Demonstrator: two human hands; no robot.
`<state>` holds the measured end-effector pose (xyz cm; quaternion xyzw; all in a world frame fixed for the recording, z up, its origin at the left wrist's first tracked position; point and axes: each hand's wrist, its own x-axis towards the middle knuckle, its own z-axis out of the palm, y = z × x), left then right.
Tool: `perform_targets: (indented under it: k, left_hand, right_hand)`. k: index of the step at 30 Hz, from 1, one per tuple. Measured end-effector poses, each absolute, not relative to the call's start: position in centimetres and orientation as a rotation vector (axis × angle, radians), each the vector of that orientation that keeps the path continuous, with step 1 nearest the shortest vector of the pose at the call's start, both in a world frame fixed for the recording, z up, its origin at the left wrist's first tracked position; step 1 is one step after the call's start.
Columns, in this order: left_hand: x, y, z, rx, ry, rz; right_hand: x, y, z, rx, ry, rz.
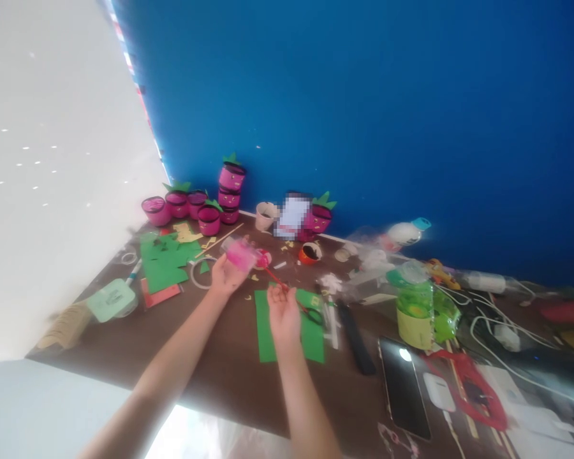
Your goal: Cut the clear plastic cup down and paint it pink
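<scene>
My left hand (227, 273) holds a pink plastic cup (242, 253) tilted on its side above the brown table (220, 363). My right hand (283, 312) is closed on a thin red tool (272, 275) whose tip points toward the cup's mouth. Under the right hand lies a green paper sheet (266, 335) with scissors (313, 314) on it. The picture is blurred, so the tool's kind is unclear.
Several pink strawberry-like cups (209, 217) with green leaves stand along the blue wall (363, 115). Green paper scraps (165, 261) lie at left. A phone (404, 389), earbud case (439, 390), green-lidded jar (414, 312), white bottle (404, 233) and cables (497, 325) crowd the right.
</scene>
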<state>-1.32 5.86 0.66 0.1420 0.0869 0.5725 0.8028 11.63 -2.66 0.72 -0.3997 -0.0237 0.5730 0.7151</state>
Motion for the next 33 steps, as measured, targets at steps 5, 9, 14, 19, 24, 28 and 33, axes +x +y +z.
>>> perform_targets:
  k: [5,9,14,19,24,28,33]
  left_hand:
    - [-2.1,6.2,0.8,0.278,0.169,1.292]
    - [-1.7,6.0,0.8,0.289,0.161,1.268]
    - [-1.5,5.9,0.8,0.288,0.178,1.261]
    - [-2.1,6.3,0.7,0.268,0.163,1.3]
    - [-2.3,6.7,0.2,0.255,0.194,1.344]
    - [-2.7,6.8,0.0,0.255,0.267,1.331]
    - [-3.1,7.0,0.3,0.135,0.357,1.401]
  right_hand:
    - [11.9,-2.8,0.7,-0.858,0.014,1.249]
    - [11.5,-2.7,0.7,-0.89,0.049,1.259]
    - [11.9,-2.8,0.7,-0.889,-0.045,1.229]
    - [12.8,-2.9,0.9,-0.908,-0.067,1.127]
    - [13.5,-3.1,1.8,-0.95,-0.215,0.887]
    - [13.8,-3.3,2.6,-1.039,-0.359,0.704]
    - [14.0,-3.7,3.1,-1.233,-0.54,0.489]
